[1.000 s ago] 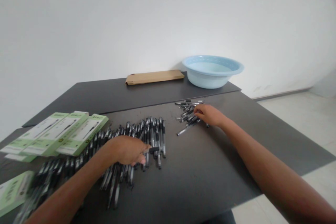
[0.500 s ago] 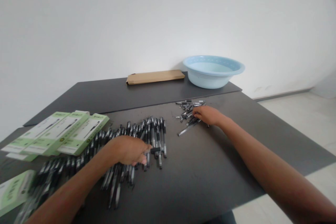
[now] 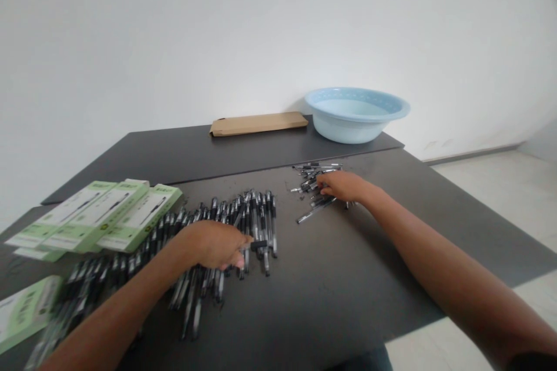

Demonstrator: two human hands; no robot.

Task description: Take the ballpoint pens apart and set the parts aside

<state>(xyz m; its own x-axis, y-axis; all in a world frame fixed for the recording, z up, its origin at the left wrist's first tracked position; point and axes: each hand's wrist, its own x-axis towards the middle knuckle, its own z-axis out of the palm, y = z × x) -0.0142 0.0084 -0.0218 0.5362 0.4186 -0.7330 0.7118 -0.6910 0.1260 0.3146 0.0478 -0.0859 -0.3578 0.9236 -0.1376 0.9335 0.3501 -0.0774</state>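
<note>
Pinched in the left hand is a pen, its black end pointing right, above a broad spread of pens on the dark table. The right hand curls down over a smaller heap; whether it grips one cannot be told. Green-and-white boxes lie at left; a flat cardboard box and blue basin sit farther back.
</note>
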